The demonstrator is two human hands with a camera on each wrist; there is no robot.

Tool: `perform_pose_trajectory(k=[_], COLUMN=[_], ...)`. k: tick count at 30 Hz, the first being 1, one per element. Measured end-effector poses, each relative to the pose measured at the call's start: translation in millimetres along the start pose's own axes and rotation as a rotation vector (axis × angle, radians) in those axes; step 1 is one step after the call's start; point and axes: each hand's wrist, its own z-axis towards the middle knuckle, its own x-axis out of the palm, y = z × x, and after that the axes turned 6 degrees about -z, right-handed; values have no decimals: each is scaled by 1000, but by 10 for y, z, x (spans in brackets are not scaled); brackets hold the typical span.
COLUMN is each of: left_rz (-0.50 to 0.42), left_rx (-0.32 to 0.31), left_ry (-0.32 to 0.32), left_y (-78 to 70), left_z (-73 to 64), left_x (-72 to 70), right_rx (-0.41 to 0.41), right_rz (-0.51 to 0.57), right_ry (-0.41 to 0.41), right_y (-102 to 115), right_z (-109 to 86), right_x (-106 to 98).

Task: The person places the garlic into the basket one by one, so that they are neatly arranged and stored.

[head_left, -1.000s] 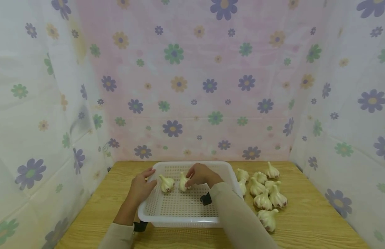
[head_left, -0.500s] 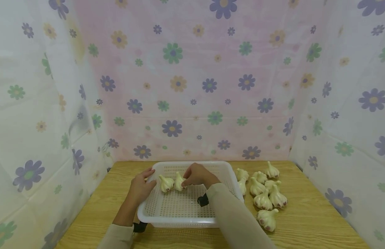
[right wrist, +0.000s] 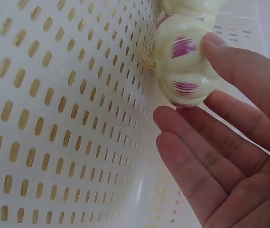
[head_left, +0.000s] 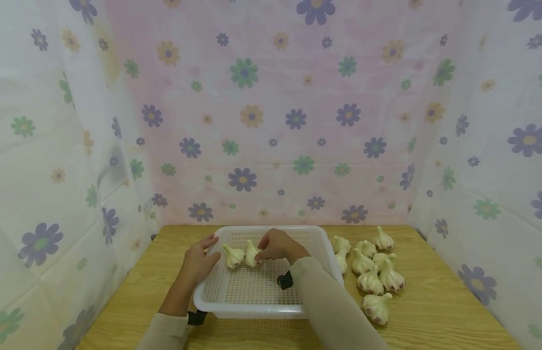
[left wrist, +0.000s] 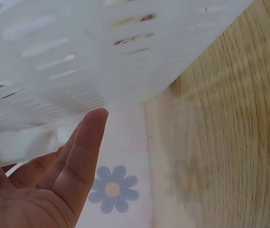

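Observation:
A white perforated plastic basket (head_left: 253, 309) stands on the table. My left hand (head_left: 200, 262) grips its left rim, thumb over the rim; in the left wrist view the fingers (left wrist: 85, 147) lie against the outer wall. Inside the basket, my right hand (head_left: 277, 244) pinches a garlic bulb (head_left: 252, 254) between thumb and fingers. Purple streaks and a root tuft show on this bulb (right wrist: 184, 61) in the right wrist view, its root end at the basket's floor. Another garlic bulb (head_left: 233, 256) sits just left of it in the basket.
Several garlic bulbs (head_left: 370, 282) lie in a group on the wooden table (head_left: 433, 301), right of the basket. One bulb (head_left: 377, 308) is nearest the front. Flowered cloth (head_left: 271, 121) encloses the back and both sides.
My right hand has shifted left with the garlic bulb, bringing it close beside the other bulb, then stays nearly still. The left hand keeps its place on the rim.

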Motion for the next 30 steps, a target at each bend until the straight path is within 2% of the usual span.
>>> perform_pose_trajectory(k=[9,16,26,30], left_rz=[6,10,21,16], left_rx=[-3,8,-5,-12], left_ry=[1,3,17,17], left_y=[17,-15,-49,-42], left_z=[-16,-17,-20,-22], left_x=[19,-16,-27,-17], right_rx=[-7,-23,-15,-9], right_rz=[-17,-77,-94,-70], right_ry=[-2,-26,-29,-23], right_y=[-22,-1,33,48], right_z=[-5,25,7,-26], right_x=[15,-1,-5,-30])
